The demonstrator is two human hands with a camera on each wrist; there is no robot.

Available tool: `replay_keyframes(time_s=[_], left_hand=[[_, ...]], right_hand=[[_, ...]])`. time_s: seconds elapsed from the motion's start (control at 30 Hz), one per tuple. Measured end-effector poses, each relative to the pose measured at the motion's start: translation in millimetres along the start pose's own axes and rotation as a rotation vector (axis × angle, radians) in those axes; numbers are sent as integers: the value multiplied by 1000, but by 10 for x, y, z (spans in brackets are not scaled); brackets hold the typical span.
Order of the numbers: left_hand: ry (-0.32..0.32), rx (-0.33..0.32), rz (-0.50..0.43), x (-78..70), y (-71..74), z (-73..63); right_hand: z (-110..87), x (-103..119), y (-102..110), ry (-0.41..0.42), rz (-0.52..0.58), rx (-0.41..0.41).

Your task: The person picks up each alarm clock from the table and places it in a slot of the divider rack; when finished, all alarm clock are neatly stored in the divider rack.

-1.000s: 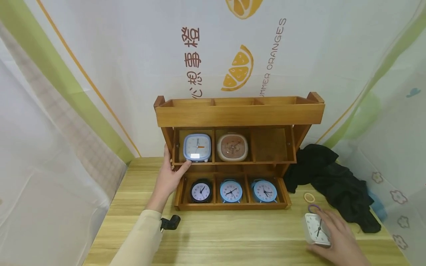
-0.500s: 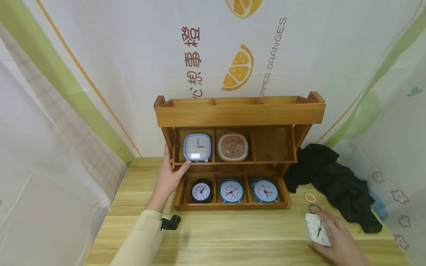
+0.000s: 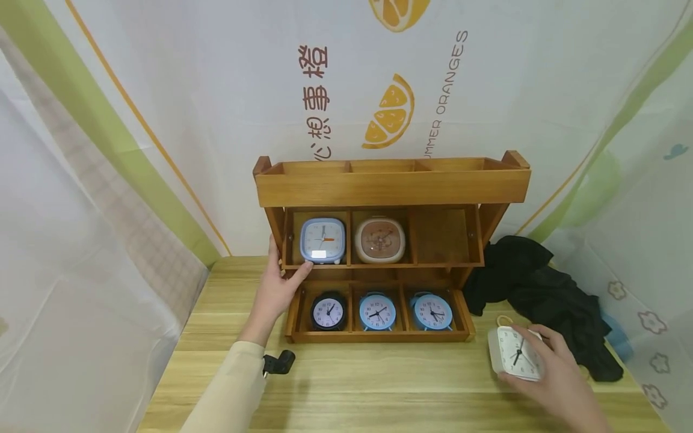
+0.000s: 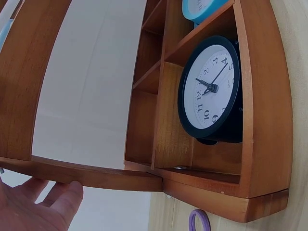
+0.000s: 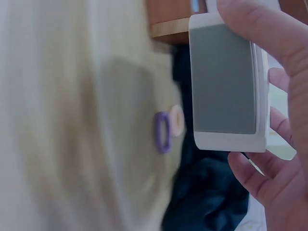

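My right hand (image 3: 560, 376) grips a white square alarm clock (image 3: 514, 353) by its sides, its dial facing up. In the right wrist view the clock's grey flat side (image 5: 225, 79) shows, held off the table. My left hand (image 3: 273, 293) holds the left side of a tiered wooden rack (image 3: 390, 187), thumb at the middle tier's front edge. That tier bears a blue-rimmed clock (image 3: 322, 240) and a beige clock (image 3: 380, 240); its right compartment is bare. Below stand a black round clock (image 3: 328, 311) and two blue round clocks (image 3: 377, 311).
Black cloth (image 3: 547, 294) lies crumpled to the rack's right. A beige ring (image 5: 176, 120) and a purple ring (image 5: 163, 132) lie on the wood-grain table (image 3: 379, 385). Printed curtains (image 3: 216, 90) hang behind and at both sides.
My right hand has raised the white clock off the table and slightly toward the rack, covering the purple ring in the head view. The left hand stays on the rack.
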State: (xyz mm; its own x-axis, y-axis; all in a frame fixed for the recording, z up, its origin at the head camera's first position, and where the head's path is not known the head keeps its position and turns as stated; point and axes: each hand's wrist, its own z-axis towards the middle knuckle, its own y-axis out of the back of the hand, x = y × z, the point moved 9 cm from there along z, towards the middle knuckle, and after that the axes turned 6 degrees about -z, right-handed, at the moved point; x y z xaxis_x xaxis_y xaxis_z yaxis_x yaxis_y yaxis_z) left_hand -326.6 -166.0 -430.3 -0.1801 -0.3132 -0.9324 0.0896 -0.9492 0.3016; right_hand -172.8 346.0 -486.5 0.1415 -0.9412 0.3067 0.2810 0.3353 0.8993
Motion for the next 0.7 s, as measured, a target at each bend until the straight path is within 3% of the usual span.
replay_keyframes(time_s=[0.13,0.27,0.7], left_hand=[[9,-1,33,10,6,-6],[12,-5,52,14,7,-12],[4,-8,63,21,4,0]], right_hand=[[149,95,152,39,66,-82],[275,172,271,57,117,-112],[663,532,701,124,95,-163]])
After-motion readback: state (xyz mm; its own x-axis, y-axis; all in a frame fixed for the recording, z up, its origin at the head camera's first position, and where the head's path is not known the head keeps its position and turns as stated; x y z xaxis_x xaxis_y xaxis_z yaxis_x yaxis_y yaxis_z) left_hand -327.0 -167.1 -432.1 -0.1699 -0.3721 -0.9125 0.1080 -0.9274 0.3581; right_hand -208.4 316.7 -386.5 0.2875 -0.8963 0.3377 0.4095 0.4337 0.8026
